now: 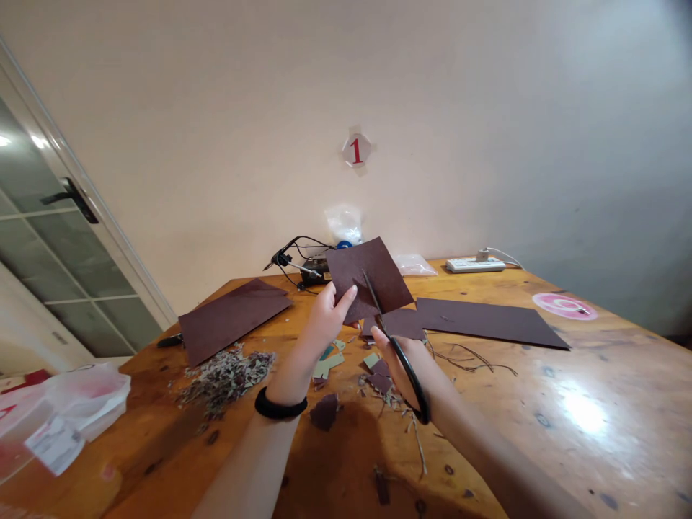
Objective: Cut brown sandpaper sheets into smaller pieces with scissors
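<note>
My left hand (326, 317), with a black band on the wrist, pinches the lower left part of a dark brown sheet (378, 270) raised above the table. My right hand (405, 360) grips black-handled scissors (408, 375). The scissor blades lie across the sheet near its middle, pointing up and away. Another brown piece (401, 324) lies just beyond my right hand. Below the hands are small brown and pale green scraps (326, 366).
Brown sheets lie at left (232, 321) and right (486, 322). Dried plant bits (227, 378) are heaped at left, thin stems (470, 357) at right. A power strip (476, 265), plastic bag (416, 264) and black device (313, 272) stand at the back.
</note>
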The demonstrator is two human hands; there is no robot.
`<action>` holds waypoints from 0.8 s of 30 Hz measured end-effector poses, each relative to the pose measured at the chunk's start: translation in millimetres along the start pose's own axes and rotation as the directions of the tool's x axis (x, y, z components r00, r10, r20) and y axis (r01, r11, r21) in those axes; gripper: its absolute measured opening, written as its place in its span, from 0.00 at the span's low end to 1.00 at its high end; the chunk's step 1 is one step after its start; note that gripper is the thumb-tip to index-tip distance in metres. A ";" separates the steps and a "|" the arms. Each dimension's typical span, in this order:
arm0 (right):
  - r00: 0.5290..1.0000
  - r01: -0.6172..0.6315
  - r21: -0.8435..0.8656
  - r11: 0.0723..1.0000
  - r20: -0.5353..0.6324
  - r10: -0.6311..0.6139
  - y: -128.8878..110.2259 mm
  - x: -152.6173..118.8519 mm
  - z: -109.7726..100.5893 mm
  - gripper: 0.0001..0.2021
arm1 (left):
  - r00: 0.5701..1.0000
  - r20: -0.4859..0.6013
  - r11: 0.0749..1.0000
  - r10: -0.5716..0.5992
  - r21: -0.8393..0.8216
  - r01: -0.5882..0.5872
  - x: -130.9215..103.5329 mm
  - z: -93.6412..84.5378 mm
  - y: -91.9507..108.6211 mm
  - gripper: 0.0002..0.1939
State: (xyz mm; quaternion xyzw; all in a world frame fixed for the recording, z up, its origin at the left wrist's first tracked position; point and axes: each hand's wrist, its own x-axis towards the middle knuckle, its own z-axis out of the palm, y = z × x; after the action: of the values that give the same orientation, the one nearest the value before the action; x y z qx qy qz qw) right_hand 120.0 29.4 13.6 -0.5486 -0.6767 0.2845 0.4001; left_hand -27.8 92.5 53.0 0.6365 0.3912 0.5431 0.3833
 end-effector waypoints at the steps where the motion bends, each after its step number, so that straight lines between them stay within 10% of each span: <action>1: 1.000 0.009 -0.006 1.000 -0.003 -0.009 -0.1 0.0 0.0 0.23 | 1.000 0.000 1.000 0.005 0.003 -0.005 -0.2 -0.1 0.0 0.12; 24: 0.999 0.031 0.033 0.999 -0.015 -0.030 0.3 -0.1 -0.7 0.24 | 1.000 -0.017 0.997 0.021 0.077 -0.020 2.2 -3.3 -6.6 0.12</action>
State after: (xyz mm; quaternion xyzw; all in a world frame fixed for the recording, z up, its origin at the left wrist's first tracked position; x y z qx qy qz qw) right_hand 120.8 29.3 13.7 -0.5337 -0.6773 0.2855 0.4183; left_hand -31.4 97.4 48.2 0.6500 0.4086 0.5371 0.3493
